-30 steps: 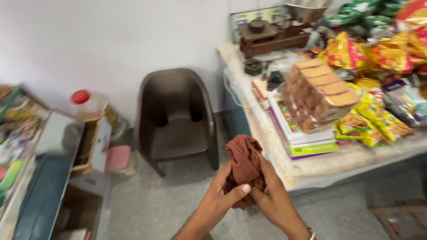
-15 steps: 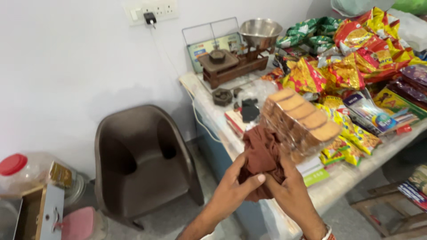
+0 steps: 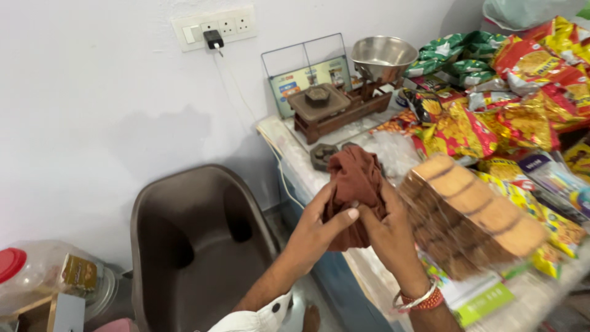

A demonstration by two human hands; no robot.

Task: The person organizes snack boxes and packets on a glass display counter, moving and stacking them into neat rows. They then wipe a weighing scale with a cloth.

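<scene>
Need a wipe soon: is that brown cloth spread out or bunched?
Bunched: the brown cloth hangs crumpled between the left hand and right hand.

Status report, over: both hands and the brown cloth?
Left hand and right hand both grip brown cloth. Cloth bunched, off the counter. Wrapped biscuits close beside.

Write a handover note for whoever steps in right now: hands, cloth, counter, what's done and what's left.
Left hand: closed on the bunched brown cloth, thumb across its front.
Right hand: grip on the same cloth from the other side.
Cloth: held in the air at the counter edge, beside the wrapped biscuit packs; balance scale and snack packets sit behind.
Done: cloth is gathered up in both hands.
Left: it has touched no surface; dark plastic chair stands below left.
</scene>
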